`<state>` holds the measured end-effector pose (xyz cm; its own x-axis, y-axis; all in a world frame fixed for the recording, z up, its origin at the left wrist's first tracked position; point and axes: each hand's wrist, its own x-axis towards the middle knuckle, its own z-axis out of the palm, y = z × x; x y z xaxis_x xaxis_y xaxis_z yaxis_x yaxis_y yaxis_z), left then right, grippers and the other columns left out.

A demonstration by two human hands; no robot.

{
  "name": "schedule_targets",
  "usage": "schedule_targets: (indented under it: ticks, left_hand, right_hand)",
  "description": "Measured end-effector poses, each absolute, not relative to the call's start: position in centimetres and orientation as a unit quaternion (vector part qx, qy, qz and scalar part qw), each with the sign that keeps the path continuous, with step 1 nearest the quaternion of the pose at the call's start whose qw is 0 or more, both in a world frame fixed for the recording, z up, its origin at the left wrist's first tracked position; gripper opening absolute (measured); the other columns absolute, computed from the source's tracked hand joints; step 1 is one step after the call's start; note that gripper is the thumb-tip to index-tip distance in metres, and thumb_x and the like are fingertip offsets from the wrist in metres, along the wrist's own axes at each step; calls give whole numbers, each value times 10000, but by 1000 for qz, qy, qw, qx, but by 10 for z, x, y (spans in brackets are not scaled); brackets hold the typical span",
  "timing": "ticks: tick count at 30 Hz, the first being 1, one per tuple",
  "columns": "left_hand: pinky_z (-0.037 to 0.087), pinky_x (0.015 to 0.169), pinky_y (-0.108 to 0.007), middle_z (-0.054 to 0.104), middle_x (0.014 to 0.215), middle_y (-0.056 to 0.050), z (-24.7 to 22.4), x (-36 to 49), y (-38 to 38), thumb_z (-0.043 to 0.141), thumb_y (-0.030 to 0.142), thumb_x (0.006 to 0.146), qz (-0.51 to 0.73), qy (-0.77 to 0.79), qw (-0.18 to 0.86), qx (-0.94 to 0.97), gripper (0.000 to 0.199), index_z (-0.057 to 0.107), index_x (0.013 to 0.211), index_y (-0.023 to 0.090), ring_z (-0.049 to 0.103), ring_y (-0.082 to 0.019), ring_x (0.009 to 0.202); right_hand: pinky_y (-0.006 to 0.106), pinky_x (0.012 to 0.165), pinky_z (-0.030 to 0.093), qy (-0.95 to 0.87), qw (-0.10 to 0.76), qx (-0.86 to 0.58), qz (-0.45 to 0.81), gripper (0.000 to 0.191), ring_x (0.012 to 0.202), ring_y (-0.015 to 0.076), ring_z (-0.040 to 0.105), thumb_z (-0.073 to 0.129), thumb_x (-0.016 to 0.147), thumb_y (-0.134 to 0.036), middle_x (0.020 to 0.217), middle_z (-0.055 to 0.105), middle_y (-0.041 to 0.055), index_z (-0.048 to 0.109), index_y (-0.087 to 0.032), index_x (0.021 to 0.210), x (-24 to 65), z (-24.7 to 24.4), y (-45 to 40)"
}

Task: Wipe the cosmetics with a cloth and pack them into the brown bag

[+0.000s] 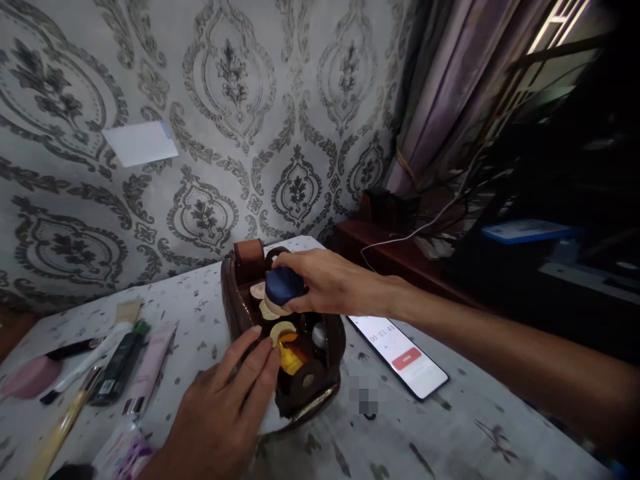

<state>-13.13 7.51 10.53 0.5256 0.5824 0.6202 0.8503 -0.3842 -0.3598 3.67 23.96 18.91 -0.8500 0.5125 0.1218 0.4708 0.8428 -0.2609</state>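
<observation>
The right hand (330,281) is gripping a blue-lidded jar (285,287) at the open bag (231,313); the left hand (225,393), apart and ungripping, is reaching over its edge. Yellow items (291,359) are sitting inside; brushes (67,423) are lying outside.

Glossy brown leather-look bag (233,313) with metal zip teeth (316,404), smooth blue lid (284,285)

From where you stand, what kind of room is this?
Likely a room in a home, perhaps a bedroom: damask-patterned wallpaper, a purple curtain tied back by the window, and makeup brushes beside an open brown toiletry bag on a printed cloth.
</observation>
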Motion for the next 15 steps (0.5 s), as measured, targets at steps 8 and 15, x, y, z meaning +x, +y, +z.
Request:
schedule_targets:
  ticks: [8, 15]
  left_hand:
    - [555, 717, -273, 752, 1152, -66, 103, -130, 75, 371, 25, 906, -216, -457, 317, -802, 373, 668, 1122, 97, 603, -251, 1185]
    - [557, 610, -250, 760, 1146, -44, 103, -128, 71, 344, 27, 907, -216, -481, 308, -792, 394, 672, 1102, 122, 634, -236, 1157]
  right_hand:
    - [272, 770, 432, -957, 93, -252, 108, 480, 965, 245, 662, 734, 794, -308, 1052, 709, 86, 585, -159, 1225, 32, 186, 246]
    - [269, 776, 424, -961, 98, -248, 80, 508, 973, 238, 613, 753, 788, -303, 1123, 621, 98, 571, -168, 1243, 5, 185, 263]
